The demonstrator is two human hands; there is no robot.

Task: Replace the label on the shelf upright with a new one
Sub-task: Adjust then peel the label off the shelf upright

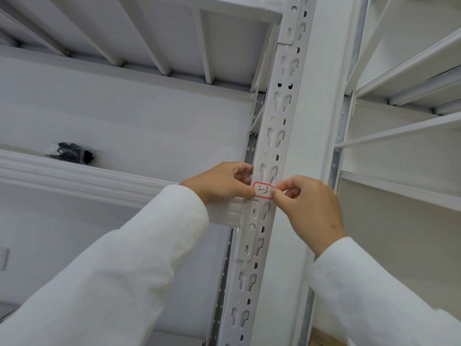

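A small white label (263, 191) with a red border and the handwriting "3-3" lies across the front of the white slotted shelf upright (274, 131), just above the beam joint. My left hand (222, 182) pinches the label's left end with thumb and fingers. My right hand (308, 206) pinches its right end. Both hands touch the upright. Whether the label is stuck flat to the metal I cannot tell. Both arms wear white sleeves.
A white shelf beam (87, 181) runs left from the upright. On the shelf behind it lies a black bundle in clear plastic (71, 152). The underside of an upper shelf (149, 41) spans the top. A second white rack (404, 108) stands to the right.
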